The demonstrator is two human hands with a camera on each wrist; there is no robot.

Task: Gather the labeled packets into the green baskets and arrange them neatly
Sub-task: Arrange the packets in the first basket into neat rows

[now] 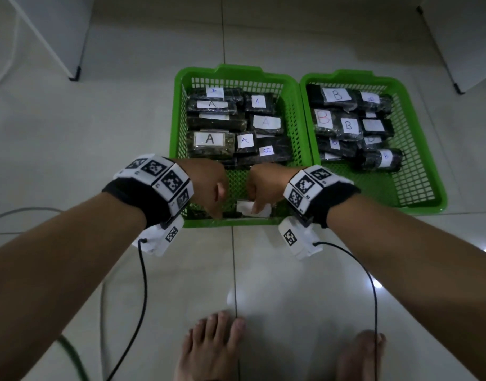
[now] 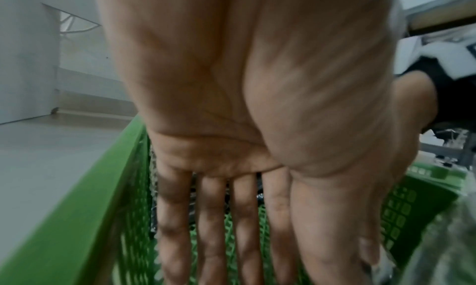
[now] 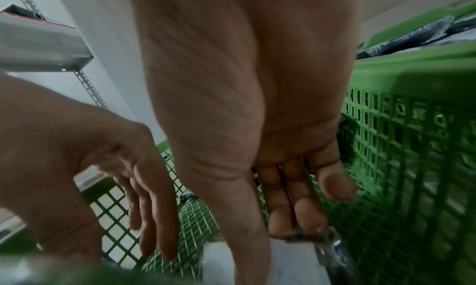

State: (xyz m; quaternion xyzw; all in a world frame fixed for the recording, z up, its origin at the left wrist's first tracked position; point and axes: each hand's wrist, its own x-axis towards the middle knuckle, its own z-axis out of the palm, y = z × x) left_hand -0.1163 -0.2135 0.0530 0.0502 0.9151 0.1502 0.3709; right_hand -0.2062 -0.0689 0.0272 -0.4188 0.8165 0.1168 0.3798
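Note:
Two green baskets stand side by side on the tiled floor. The left basket (image 1: 236, 70) holds dark packets labeled A (image 1: 210, 140) at its far end, and the right basket (image 1: 346, 75) holds packets labeled B (image 1: 336, 96). Both hands reach into the near end of the left basket. My right hand (image 1: 257, 206) (image 3: 270, 218) pinches a white-labeled packet (image 1: 242, 207) (image 3: 291, 259), thumb on the label and fingers behind its top edge. My left hand (image 1: 217, 213) (image 2: 244, 228) hangs beside it with straight fingers and holds nothing. The packet's letter is hidden.
White furniture legs stand at the back left (image 1: 74, 75) and back right (image 1: 459, 90). Cables trail over the floor at the left (image 1: 16, 213). My bare feet (image 1: 214, 347) are just in front of the baskets. The near part of the right basket shows bare mesh (image 1: 396, 188).

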